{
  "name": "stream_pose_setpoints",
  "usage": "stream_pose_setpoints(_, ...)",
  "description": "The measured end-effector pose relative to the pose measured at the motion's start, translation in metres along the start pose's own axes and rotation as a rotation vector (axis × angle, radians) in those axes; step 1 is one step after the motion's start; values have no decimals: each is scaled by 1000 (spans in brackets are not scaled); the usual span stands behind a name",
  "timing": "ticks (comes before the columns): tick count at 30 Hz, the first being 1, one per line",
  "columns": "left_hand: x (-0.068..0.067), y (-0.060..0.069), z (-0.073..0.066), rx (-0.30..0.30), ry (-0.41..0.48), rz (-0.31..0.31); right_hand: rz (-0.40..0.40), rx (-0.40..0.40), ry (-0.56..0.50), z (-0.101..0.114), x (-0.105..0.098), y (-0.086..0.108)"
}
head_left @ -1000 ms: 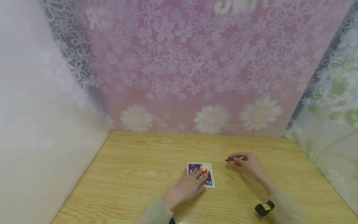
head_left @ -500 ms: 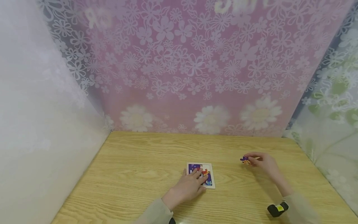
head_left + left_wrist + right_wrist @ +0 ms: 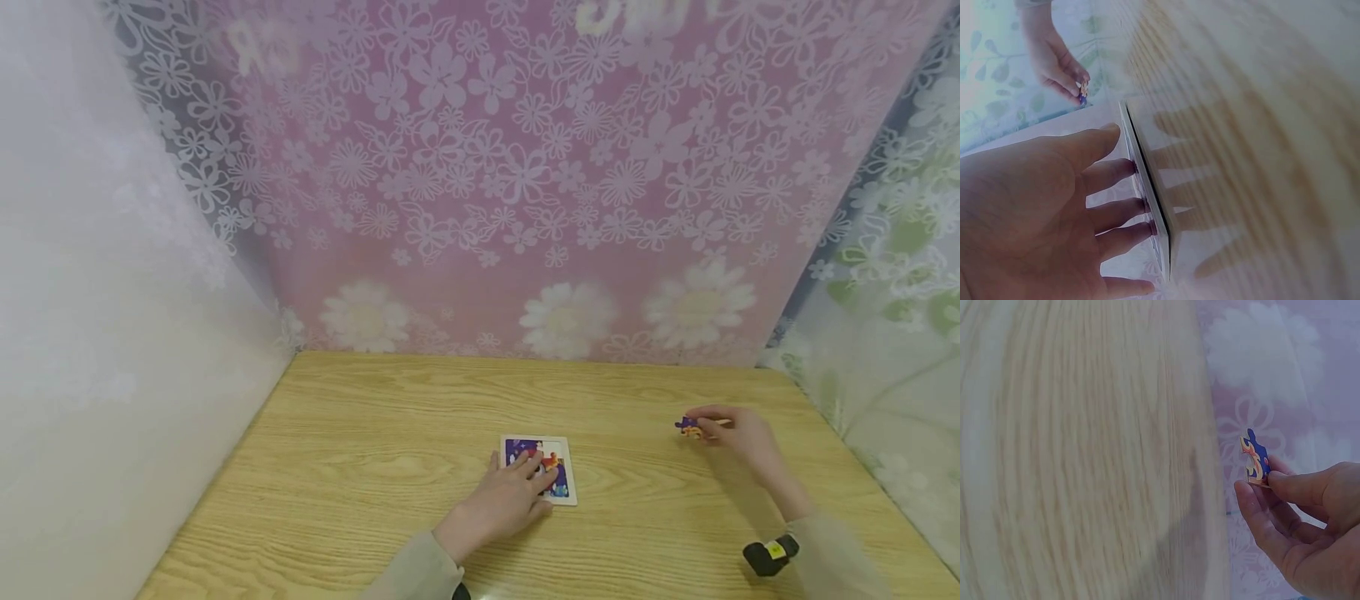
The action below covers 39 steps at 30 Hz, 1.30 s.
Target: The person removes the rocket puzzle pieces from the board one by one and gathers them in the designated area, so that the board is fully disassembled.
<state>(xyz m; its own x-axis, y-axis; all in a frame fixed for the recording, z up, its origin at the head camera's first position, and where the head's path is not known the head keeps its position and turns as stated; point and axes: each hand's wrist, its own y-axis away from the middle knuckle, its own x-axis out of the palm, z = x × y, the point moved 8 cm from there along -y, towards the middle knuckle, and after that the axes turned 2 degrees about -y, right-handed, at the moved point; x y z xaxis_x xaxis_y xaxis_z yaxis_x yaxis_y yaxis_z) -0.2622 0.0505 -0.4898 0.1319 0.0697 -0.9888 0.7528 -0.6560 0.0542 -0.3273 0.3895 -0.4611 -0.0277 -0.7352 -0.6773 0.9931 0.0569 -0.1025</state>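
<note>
A small jigsaw puzzle in a white frame lies on the table, with a purple and red picture. My left hand rests on it with fingers spread; in the left wrist view the fingertips touch its face. Part of the picture is hidden under that hand. At the upper right of the puzzle a white patch shows. Off to the right, my right hand pinches a purple and orange puzzle piece between thumb and fingers, held above the table.
The wood-grain table reaches back to a pink flowered backdrop. A pale sheet stands on the left, a leaf-patterned one on the right. A black wrist camera sits on the right wrist.
My right hand has moved right, away from the puzzle, carrying the piece. The left hand and the framed puzzle have stayed in place.
</note>
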Motion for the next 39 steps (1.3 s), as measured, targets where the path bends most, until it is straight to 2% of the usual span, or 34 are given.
stream_pose_setpoints(8,-2,1,0,-7,2,9,3,-1,126,-21,-9,-6)
stream_pose_setpoints(15,-2,1,0,-19,-6,27,59,79,88,-39,-7,-12)
stream_pose_setpoints(22,-3,0,-1,-25,6,37,106,96,43,-44,-7,-15)
stream_pose_setpoints(27,-4,1,-1,-31,8,41,122,59,120,-40,-7,-16)
stream_pose_setpoints(29,-4,1,-1,-34,5,41,114,49,173,-39,-7,-17)
stream_pose_setpoints(39,-3,0,0,-28,4,37,69,27,294,-46,-15,-22)
